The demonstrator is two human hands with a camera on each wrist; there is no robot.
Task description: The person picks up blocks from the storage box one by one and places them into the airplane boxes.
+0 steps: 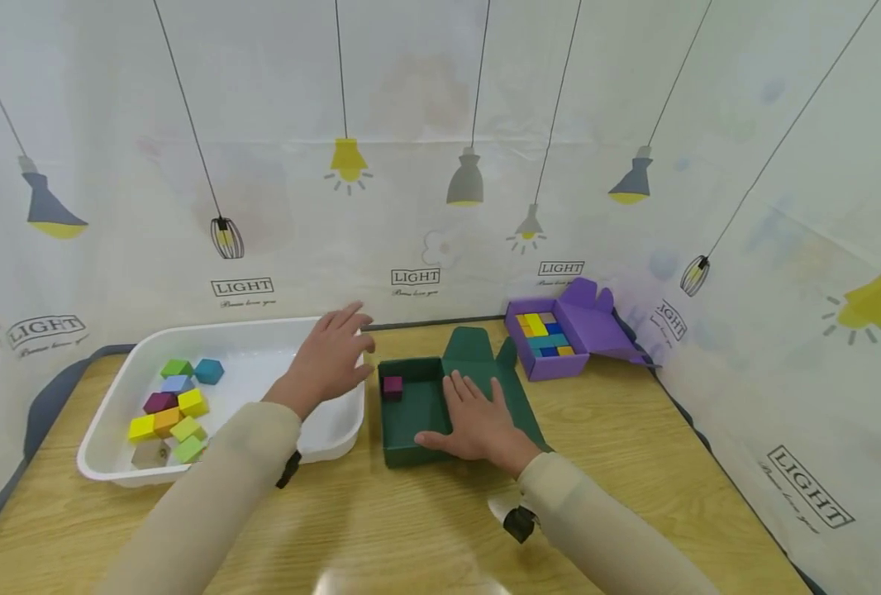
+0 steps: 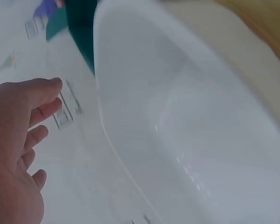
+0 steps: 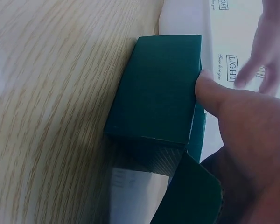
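1. While we are resting our right hand [image 1: 476,423] on the green box [image 1: 420,415], its fingers are lying spread by the right wall, thumb at the near rim.
2. We are hovering our left hand [image 1: 329,357], fingers loosely parted, over the white tray [image 1: 250,364]'s right end.
3. Between our hands, a maroon cube [image 1: 392,388] is sitting near the box's far left corner, apart from both.
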